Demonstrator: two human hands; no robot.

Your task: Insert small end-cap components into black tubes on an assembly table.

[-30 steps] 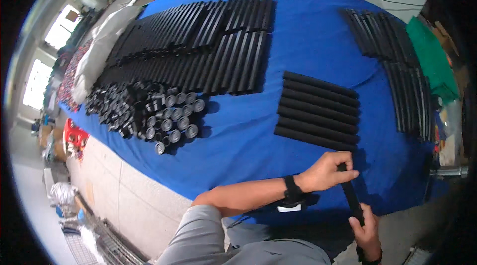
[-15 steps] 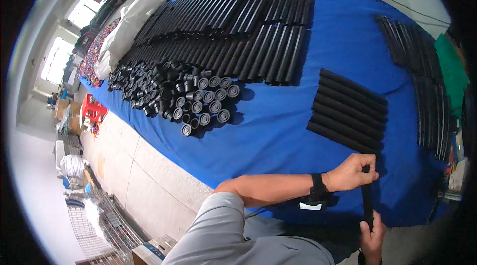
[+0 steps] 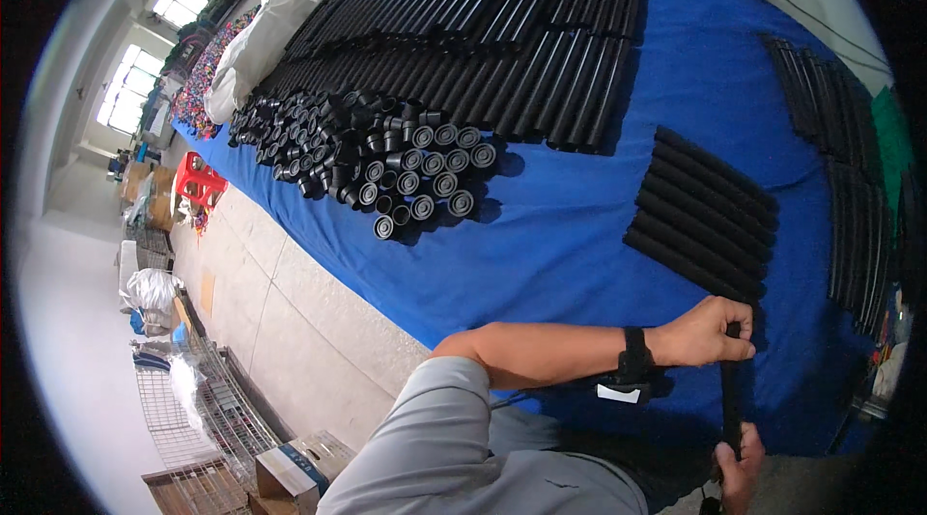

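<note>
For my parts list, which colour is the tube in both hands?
The tube is black, clearest in the head view.

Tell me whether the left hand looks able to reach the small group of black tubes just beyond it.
Probably yes: the small group of black tubes lies close to the left hand with nothing visible between, though it grips another tube and might need to release that first.

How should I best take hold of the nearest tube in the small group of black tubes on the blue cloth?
Grip the nearest tube around its left half, probably coming from the near side: that side faces bare blue cloth, another tube lies close along its far side, and the left hand is by its right end.
</note>
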